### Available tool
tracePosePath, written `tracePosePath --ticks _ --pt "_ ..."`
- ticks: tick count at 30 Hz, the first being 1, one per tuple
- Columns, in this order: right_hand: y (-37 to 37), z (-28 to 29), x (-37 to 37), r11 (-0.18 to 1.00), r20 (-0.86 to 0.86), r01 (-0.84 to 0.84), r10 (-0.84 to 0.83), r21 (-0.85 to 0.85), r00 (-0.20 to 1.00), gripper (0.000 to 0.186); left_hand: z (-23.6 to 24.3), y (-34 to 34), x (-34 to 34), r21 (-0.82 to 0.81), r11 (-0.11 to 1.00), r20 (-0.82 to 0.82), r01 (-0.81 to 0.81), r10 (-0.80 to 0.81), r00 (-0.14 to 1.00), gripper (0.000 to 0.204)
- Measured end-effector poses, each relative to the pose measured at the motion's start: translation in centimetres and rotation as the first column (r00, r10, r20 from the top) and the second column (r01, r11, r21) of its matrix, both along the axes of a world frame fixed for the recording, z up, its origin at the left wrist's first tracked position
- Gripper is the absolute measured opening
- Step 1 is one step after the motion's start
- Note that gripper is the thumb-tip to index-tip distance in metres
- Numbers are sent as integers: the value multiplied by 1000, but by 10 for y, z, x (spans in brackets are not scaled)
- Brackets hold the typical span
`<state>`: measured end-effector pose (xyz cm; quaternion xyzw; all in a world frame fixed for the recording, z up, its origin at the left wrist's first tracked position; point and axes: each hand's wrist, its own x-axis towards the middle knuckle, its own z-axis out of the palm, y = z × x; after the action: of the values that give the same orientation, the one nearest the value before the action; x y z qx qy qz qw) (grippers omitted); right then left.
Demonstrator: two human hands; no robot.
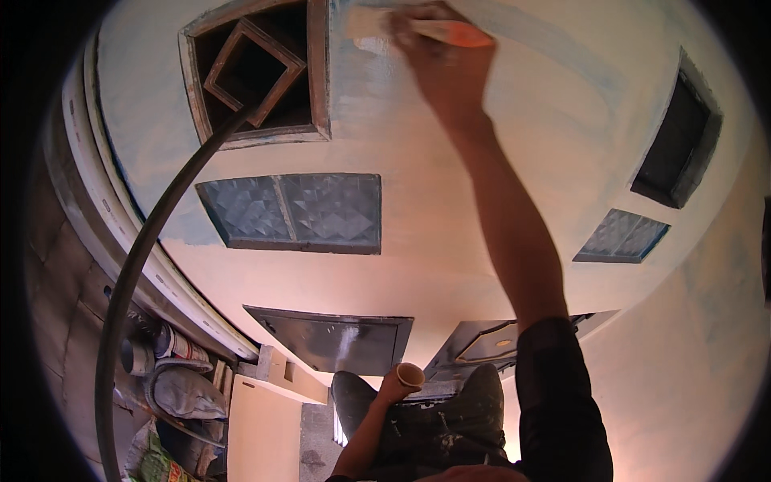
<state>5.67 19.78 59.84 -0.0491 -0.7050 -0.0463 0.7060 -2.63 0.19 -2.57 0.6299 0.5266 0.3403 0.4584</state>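
My right hand (450,60) is raised at the top of the picture, closed round a paintbrush (466,34) with an orange part on its handle. The brush's head is by the pale wall (434,193), beside a lighter patch; motion blurs it, so contact is hard to judge. Low in front of my body, my left hand (391,390) is wrapped round a small pale cup (410,375). The cup's mouth faces up, but its contents are unclear. Bluish older paint shows in places round the light coat on the wall.
A wooden-framed opening (320,72) holds a tilted square frame, crossed by a dark hose or cable (120,313). Below are a patterned-glass window (333,210) and a dark door panel (345,341). Buckets (177,344) and a sack (189,394) stand lower left. Another dark opening (675,140) is right.
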Motion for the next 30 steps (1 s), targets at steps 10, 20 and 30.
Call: tracePosePath --ticks 10,20,30 --pt "-74 -20 302 624 -176 761 -781 -177 600 11 12 -3 14 -45 997 -13 67 -68 998 79" --pt "-19 10 160 514 -8 821 -847 248 532 9 20 -5 9 -19 1000 -39 -10 9 999 79" --pt "11 57 -38 815 -167 489 -459 312 872 12 9 1 3 11 998 21 -63 63 998 79"
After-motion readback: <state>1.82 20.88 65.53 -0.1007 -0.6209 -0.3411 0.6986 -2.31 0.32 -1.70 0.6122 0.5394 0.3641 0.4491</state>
